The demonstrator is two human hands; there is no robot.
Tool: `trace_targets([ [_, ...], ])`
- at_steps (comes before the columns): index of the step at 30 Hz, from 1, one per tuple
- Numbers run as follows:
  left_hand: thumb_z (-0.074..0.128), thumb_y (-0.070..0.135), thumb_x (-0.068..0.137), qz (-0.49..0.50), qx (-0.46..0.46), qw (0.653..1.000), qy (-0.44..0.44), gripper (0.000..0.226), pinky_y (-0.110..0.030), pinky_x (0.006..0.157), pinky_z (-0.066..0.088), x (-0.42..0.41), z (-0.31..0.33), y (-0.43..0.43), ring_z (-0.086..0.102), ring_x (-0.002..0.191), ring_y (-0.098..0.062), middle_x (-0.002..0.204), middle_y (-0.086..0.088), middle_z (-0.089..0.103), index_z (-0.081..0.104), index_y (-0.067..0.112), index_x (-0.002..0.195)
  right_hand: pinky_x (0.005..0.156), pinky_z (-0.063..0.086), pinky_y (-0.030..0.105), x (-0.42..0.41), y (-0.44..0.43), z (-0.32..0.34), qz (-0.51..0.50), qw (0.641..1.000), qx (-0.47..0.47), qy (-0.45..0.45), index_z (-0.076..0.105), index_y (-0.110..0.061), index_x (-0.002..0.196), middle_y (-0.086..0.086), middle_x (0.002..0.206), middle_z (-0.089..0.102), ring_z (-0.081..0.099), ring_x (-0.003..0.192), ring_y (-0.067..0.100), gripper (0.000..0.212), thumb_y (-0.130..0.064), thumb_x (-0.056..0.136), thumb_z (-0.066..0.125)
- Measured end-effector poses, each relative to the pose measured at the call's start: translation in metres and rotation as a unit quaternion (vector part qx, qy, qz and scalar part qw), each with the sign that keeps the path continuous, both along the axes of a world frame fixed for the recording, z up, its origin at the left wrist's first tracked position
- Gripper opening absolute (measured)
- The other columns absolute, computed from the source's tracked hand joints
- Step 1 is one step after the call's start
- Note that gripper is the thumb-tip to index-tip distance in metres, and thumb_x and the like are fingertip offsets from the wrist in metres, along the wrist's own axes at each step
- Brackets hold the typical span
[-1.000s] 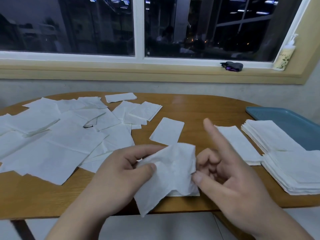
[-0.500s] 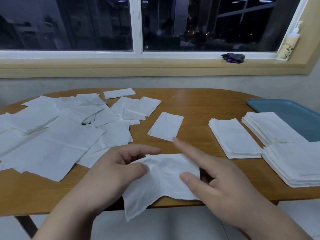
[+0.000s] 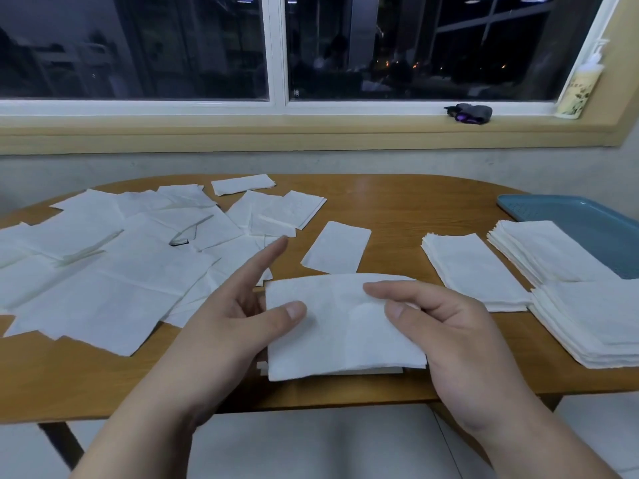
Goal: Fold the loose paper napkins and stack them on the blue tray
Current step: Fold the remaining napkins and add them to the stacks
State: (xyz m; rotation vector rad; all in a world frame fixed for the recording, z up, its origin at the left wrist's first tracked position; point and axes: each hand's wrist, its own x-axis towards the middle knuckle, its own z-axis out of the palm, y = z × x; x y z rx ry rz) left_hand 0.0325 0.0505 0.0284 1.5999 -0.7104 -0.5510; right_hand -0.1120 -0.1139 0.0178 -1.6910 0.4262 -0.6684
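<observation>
A white paper napkin (image 3: 342,326), folded over into a wide rectangle, lies near the table's front edge between both hands. My left hand (image 3: 238,323) holds its left edge, thumb on top, index finger pointing up and away. My right hand (image 3: 446,326) pinches its right edge between thumb and fingers. Several loose unfolded napkins (image 3: 114,271) are spread over the table's left half. One small folded napkin (image 3: 337,247) lies alone in the middle. Three stacks of folded napkins (image 3: 473,271) sit at the right, beside the blue tray (image 3: 587,223).
The wooden table (image 3: 397,209) has a rounded far edge and stands under a window sill. On the sill are a dark small object (image 3: 470,113) and a pump bottle (image 3: 581,88). The tray's visible part is partly overlapped by one napkin stack (image 3: 546,250).
The crumpled napkin that my hands held up has been folded flat and laid down on the table. My right hand moved from above it to its right edge.
</observation>
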Motion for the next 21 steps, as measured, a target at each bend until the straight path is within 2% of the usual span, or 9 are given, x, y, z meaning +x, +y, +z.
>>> trace_targets([
  [1, 0.084, 0.039, 0.071, -0.006, 0.01, 1.0, -0.015, 0.071, -0.055, 0.094, 0.053, 0.0, -0.001, -0.001, 0.067, 0.099, -0.039, 0.108, -0.029, 0.061, 0.049, 0.066, 0.127, 0.089, 0.048, 0.027, 0.001, 0.0, 0.0, -0.003, 1.0, 0.009, 0.0, 0.079, -0.041, 0.092, -0.015, 0.098, 0.076, 0.067, 0.098, 0.002, 0.036, -0.011, 0.094, 0.06],
  [2, 0.083, 0.038, 0.074, -0.006, 0.013, 0.999, -0.031, 0.067, -0.049, 0.091, 0.055, 0.0, -0.002, -0.002, 0.068, 0.094, -0.037, 0.101, -0.025, 0.065, 0.05, 0.065, 0.126, 0.092, 0.048, 0.03, 0.001, 0.0, -0.001, -0.004, 1.0, 0.017, 0.0, 0.079, -0.04, 0.093, -0.014, 0.099, 0.076, 0.067, 0.099, 0.004, 0.035, -0.011, 0.094, 0.059],
  [3, 0.08, 0.03, 0.08, 0.0, 0.006, 0.999, -0.048, 0.06, -0.033, 0.078, 0.058, 0.0, -0.003, -0.002, 0.07, 0.081, -0.025, 0.087, -0.013, 0.07, 0.055, 0.06, 0.125, 0.092, 0.047, 0.031, 0.001, 0.0, -0.001, -0.006, 1.0, 0.023, 0.0, 0.078, -0.04, 0.093, -0.014, 0.1, 0.076, 0.067, 0.1, 0.004, 0.035, -0.012, 0.095, 0.059],
  [4, 0.075, 0.019, 0.084, 0.005, -0.005, 0.999, -0.053, 0.052, -0.018, 0.066, 0.052, -0.001, -0.003, -0.003, 0.069, 0.07, -0.01, 0.074, 0.004, 0.071, 0.061, 0.053, 0.121, 0.092, 0.047, 0.03, 0.002, 0.0, -0.001, -0.008, 1.0, 0.027, 0.0, 0.078, -0.041, 0.093, -0.014, 0.101, 0.076, 0.068, 0.1, 0.004, 0.034, -0.012, 0.095, 0.059],
  [6, 0.068, 0.007, 0.087, 0.01, -0.012, 0.999, -0.042, 0.039, -0.007, 0.059, 0.045, -0.002, -0.003, -0.003, 0.068, 0.071, 0.001, 0.079, 0.014, 0.075, 0.072, 0.039, 0.109, 0.091, 0.047, 0.03, 0.002, -0.002, -0.003, -0.01, 1.0, 0.027, 0.004, 0.078, -0.041, 0.095, -0.013, 0.101, 0.076, 0.067, 0.1, 0.005, 0.033, -0.013, 0.094, 0.06],
  [9, 0.069, 0.005, 0.086, 0.038, -0.011, 0.998, -0.049, 0.025, -0.005, 0.055, 0.043, 0.0, -0.006, -0.003, 0.066, 0.071, 0.002, 0.084, 0.008, 0.076, 0.08, 0.027, 0.094, 0.088, 0.051, 0.028, 0.002, -0.004, -0.004, -0.01, 0.999, 0.033, 0.011, 0.08, -0.035, 0.094, -0.011, 0.098, 0.076, 0.068, 0.096, 0.006, 0.03, -0.011, 0.093, 0.062],
  [13, 0.072, 0.01, 0.085, 0.046, 0.006, 0.997, -0.059, 0.023, -0.004, 0.057, 0.042, 0.002, -0.008, -0.003, 0.065, 0.069, 0.005, 0.082, 0.016, 0.075, 0.079, 0.03, 0.094, 0.071, 0.05, 0.012, 0.003, -0.008, -0.008, -0.04, 0.999, 0.002, 0.012, 0.079, -0.03, 0.092, -0.005, 0.09, 0.074, 0.065, 0.088, 0.007, 0.025, -0.01, 0.091, 0.065],
  [17, 0.073, 0.015, 0.084, 0.068, 0.029, 0.993, -0.088, 0.022, -0.002, 0.058, 0.042, 0.005, -0.011, -0.004, 0.066, 0.075, 0.001, 0.083, 0.022, 0.073, 0.078, 0.034, 0.093, 0.065, 0.046, 0.012, 0.006, -0.009, -0.012, -0.049, 0.998, -0.045, 0.018, 0.078, -0.029, 0.094, -0.004, 0.09, 0.071, 0.061, 0.087, 0.015, 0.026, -0.007, 0.091, 0.064],
  [21, 0.074, 0.026, 0.084, 0.086, 0.065, 0.986, -0.127, 0.018, 0.003, 0.062, 0.037, 0.009, -0.015, -0.003, 0.059, 0.082, 0.017, 0.082, 0.038, 0.066, 0.076, 0.042, 0.091, 0.065, 0.045, 0.01, 0.009, -0.01, -0.016, -0.051, 0.995, -0.084, 0.025, 0.078, -0.025, 0.096, -0.004, 0.087, 0.068, 0.059, 0.083, 0.013, 0.026, -0.004, 0.091, 0.064],
])
